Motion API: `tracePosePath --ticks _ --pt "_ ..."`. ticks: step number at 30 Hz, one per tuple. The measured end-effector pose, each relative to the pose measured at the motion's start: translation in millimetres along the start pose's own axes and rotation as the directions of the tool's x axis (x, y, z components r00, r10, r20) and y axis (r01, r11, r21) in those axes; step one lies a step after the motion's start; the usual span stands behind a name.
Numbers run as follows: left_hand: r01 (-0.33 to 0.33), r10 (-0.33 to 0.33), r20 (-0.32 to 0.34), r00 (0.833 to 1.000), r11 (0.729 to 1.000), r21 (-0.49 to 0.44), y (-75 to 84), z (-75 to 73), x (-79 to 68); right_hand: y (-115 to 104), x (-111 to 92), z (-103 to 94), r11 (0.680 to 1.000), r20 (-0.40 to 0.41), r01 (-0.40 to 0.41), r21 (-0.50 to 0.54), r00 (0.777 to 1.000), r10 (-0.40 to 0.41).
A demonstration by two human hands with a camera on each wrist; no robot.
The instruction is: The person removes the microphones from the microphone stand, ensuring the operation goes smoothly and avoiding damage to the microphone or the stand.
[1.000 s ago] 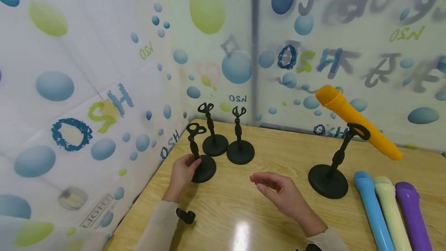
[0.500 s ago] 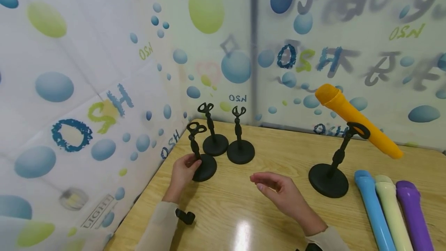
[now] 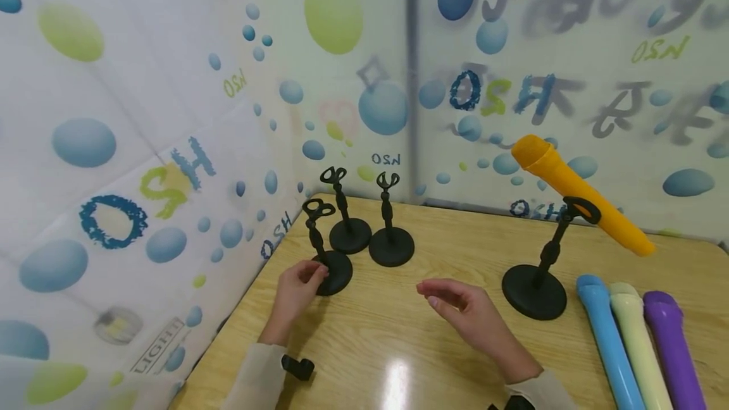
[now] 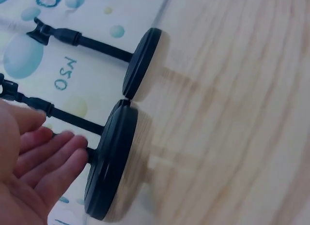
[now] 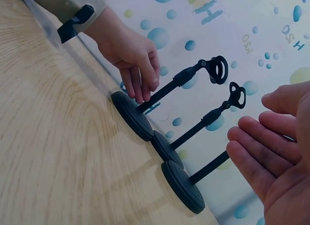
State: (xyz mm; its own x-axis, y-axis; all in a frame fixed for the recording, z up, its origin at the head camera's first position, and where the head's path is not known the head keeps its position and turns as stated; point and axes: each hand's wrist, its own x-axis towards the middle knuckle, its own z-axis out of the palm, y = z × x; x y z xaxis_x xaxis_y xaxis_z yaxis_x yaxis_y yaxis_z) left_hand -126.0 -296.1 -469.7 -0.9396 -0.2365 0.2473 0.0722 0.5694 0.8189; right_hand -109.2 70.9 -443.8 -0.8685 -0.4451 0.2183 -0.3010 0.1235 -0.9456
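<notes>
In the head view my left hand [image 3: 295, 293] is beside the nearest black microphone stand [image 3: 337, 274], its fingers next to the lower pole. The left wrist view shows those fingers extended, with the thumb apart from them and no grip on the pole. Two more black stands, one at the back left [image 3: 350, 236] and one to its right [image 3: 392, 248], stand upright close behind, each with an open clip on top. My right hand [image 3: 469, 315] hovers over the middle of the table, fingers loosely extended and holding nothing.
At right, a fourth stand [image 3: 534, 293] carries an orange microphone [image 3: 586, 195], tilted in its clip. Blue [image 3: 612, 340], cream [image 3: 640, 347] and purple [image 3: 676, 347] microphones lie side by side at the table's right. Patterned walls border the wooden table [image 3: 364, 334] at left and back.
My left fingers have loosened from the nearest stand's pole and drawn slightly back and down. The stand stays in place. My right hand has shifted slightly right.
</notes>
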Motion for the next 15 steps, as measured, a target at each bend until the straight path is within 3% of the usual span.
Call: tracePosePath --ticks 5,15 --pt "-0.072 0.078 0.116 0.990 0.996 -0.053 3.2 13.9 -2.0 2 -5 -9.9 1.000 -0.039 0.000 -0.017 0.999 0.000" --pt "-0.102 0.130 0.212 0.969 0.985 -0.139 16.4 39.1 0.4 4 -15 -25.1 0.999 -0.079 0.015 -0.037 0.997 -0.018"
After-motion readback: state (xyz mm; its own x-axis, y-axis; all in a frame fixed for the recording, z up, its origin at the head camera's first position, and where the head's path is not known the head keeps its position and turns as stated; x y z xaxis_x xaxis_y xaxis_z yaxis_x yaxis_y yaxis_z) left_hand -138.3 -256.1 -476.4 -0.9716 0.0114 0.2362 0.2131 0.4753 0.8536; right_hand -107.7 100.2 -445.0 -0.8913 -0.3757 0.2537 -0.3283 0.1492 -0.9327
